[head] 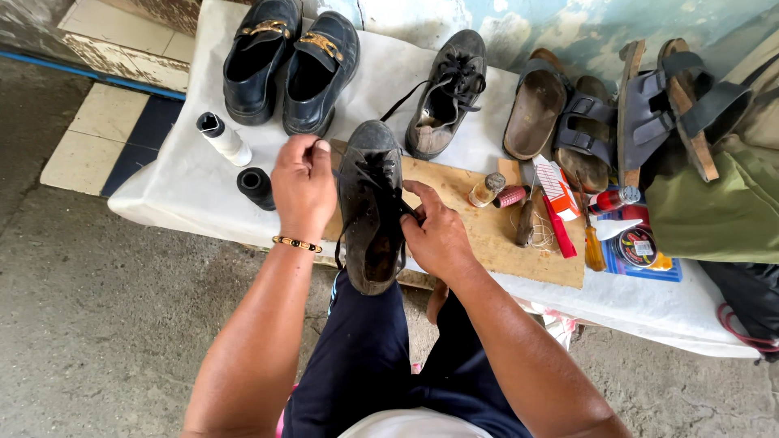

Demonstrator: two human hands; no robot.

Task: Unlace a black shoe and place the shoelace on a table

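Note:
A worn black lace-up shoe lies toe away from me over the near edge of a wooden board. My left hand, with a beaded bracelet at the wrist, grips the shoe's left side near the toe. My right hand presses on the right side and pinches the black laces near the tongue. My dark-trousered knees sit under the shoe's heel.
On the white-covered table: a pair of black loafers, the matching black shoe, brown sandals, grey strap sandals, white and black thread spools, small bottles, a screwdriver, a tin. A green bag sits right.

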